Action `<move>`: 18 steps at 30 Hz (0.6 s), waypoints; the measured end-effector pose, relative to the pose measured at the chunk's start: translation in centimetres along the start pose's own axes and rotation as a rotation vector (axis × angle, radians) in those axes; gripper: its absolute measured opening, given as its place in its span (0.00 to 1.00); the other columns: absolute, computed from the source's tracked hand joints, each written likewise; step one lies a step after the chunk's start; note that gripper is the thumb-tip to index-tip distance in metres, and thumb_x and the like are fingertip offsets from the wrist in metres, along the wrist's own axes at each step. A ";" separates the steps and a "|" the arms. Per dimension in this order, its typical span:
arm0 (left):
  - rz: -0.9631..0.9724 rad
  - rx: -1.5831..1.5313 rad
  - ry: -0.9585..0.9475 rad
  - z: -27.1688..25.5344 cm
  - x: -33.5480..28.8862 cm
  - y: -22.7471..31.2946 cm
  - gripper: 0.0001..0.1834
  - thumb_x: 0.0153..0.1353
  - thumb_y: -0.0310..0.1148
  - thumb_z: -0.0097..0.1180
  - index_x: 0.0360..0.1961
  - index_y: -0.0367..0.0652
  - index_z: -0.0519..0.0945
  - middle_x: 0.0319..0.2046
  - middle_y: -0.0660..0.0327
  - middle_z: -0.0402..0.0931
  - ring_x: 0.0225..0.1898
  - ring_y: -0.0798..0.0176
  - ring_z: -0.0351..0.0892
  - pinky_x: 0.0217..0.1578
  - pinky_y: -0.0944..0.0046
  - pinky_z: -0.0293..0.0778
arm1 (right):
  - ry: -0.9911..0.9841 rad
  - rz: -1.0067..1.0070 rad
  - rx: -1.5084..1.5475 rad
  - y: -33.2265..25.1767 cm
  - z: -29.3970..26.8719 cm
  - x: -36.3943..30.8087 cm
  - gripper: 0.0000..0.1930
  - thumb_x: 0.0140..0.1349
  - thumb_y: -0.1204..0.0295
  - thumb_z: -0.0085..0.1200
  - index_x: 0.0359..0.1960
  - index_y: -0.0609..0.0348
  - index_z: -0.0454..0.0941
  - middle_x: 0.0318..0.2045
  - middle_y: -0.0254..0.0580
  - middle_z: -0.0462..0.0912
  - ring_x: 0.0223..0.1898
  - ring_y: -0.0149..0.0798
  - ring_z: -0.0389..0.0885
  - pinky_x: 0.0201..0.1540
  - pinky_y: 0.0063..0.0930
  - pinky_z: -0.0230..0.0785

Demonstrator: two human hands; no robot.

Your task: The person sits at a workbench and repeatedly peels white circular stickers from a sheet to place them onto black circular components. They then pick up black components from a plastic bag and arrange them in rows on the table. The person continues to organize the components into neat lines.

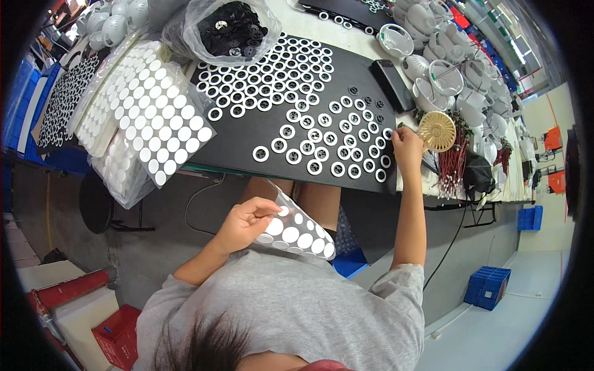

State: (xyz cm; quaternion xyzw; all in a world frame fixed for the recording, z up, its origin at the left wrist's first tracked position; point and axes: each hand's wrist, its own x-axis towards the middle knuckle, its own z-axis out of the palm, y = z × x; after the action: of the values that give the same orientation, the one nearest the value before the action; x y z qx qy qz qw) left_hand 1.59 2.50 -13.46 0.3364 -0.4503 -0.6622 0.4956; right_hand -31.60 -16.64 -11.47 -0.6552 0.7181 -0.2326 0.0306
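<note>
My left hand is closed at the edge of a clear sheet of round white stickers, which curls over my lap. At the right side of a black board, my right hand has its fingers drawn together beside a white ring with a black centre. Whatever those fingertips hold, if anything, is too small to make out. Many similar rings lie on the board, in close rows at the back and looser toward me. Several plain black discs lie near its right edge.
A plastic bag of black discs sits behind the rings. Stacked sticker sheets overhang the table at left. On the right are a black box, a yellow slotted disc, red wires and piled white housings.
</note>
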 end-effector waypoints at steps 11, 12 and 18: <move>0.010 -0.001 -0.004 0.1 -0.1 0.2 0.13 0.56 0.15 0.44 0.43 0.34 0.72 0.39 0.61 0.73 0.39 0.75 0.73 0.39 0.76 0.70 | 0.004 0.004 -0.003 -0.9 -0.4 -0.5 0.10 0.53 0.65 0.51 0.29 0.59 0.77 0.23 0.48 0.79 0.28 0.49 0.78 0.32 0.38 0.69; 0.011 0.000 -0.005 0.1 -0.1 0.1 0.13 0.56 0.15 0.44 0.43 0.34 0.72 0.39 0.60 0.73 0.39 0.75 0.73 0.39 0.76 0.70 | 0.011 0.005 0.016 -1.1 -0.5 -0.7 0.10 0.53 0.65 0.52 0.29 0.59 0.77 0.23 0.48 0.79 0.28 0.49 0.78 0.32 0.38 0.69; -0.010 -0.025 -0.010 0.1 0.0 -0.1 0.13 0.56 0.15 0.44 0.43 0.34 0.71 0.40 0.60 0.73 0.39 0.75 0.73 0.40 0.76 0.70 | -0.023 -0.135 -0.035 -1.0 0.1 -1.3 0.09 0.53 0.67 0.52 0.32 0.57 0.78 0.29 0.45 0.78 0.30 0.48 0.78 0.33 0.38 0.68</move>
State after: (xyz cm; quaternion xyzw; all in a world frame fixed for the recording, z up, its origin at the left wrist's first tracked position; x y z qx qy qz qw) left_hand 1.45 2.55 -13.52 0.3288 -0.4428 -0.6720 0.4942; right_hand -30.45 -15.47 -11.47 -0.7051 0.6760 -0.2140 0.0115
